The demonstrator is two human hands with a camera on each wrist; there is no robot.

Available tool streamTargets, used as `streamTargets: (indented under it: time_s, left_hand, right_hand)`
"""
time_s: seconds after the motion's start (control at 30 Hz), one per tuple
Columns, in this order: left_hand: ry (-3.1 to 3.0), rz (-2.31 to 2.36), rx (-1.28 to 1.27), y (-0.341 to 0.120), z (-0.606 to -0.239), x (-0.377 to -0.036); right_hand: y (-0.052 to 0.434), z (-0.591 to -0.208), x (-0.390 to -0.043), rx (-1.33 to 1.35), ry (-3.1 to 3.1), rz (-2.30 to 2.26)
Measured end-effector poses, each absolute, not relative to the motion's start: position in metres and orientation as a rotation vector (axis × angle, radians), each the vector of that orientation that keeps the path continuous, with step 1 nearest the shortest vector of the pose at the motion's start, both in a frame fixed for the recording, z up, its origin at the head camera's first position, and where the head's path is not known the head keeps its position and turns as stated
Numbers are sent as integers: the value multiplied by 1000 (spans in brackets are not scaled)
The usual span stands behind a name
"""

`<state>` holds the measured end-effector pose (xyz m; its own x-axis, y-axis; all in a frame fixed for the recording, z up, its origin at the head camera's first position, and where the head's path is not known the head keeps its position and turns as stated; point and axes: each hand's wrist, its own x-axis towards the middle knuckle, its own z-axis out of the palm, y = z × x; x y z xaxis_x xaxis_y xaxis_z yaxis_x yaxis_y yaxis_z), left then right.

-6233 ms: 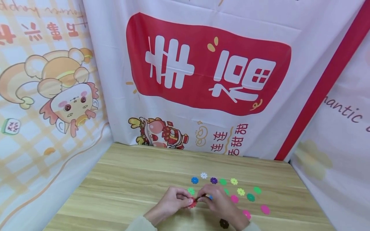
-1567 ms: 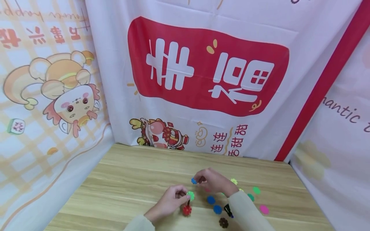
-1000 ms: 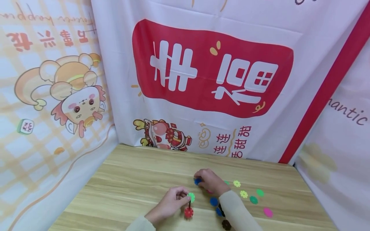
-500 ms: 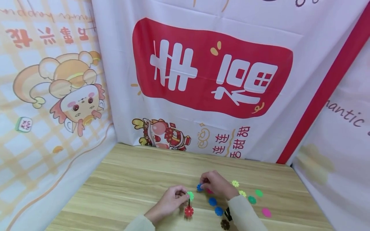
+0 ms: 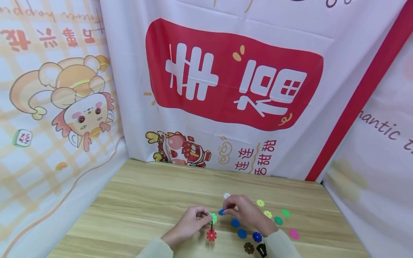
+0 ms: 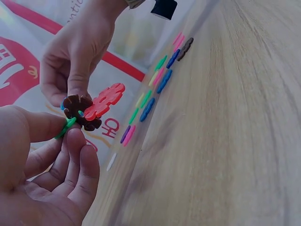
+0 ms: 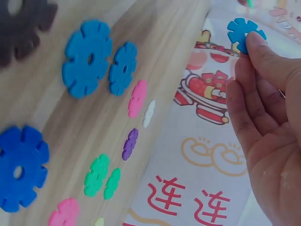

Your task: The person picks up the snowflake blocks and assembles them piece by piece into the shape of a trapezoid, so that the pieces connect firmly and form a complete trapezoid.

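Your left hand (image 5: 190,221) stays clamped on the small cluster of joined discs (image 5: 212,226), green over brown and red, held just above the wooden table (image 5: 145,211). Your right hand (image 5: 242,211), which reached back among the loose discs a second ago, now pinches a light blue disc (image 5: 221,212) and has carried it right beside the cluster.

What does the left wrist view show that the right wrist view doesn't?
Left wrist only: the left hand pinching the joined cluster of green, brown and red notched plastic discs.

Right wrist only: the blue notched plastic disc plainly pinched at the right hand's fingertips, and a white disc lying flat.

Both: the right hand, the wooden table and the loose coloured discs lying on it.
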<state>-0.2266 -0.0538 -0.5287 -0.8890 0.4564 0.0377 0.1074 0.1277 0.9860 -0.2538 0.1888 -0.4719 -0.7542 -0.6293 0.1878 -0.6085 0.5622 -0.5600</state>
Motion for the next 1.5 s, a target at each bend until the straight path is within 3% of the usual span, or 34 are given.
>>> streamTargets:
  time_s: [0.47,0.93,1.5]
  left_hand:
    - [2124,1824,552,-54,-525,-225]
    - [2169,1772,603,-52,-526,-222]
    - [2181,1809,599,-43,-527,-220]
  right_hand:
    - [191,-481,-232,-1165,2844,-1096]
    - [186,-484,-236,-1283,2773,-1176]
    - [177,-483,-238,-1807,2889,-1016]
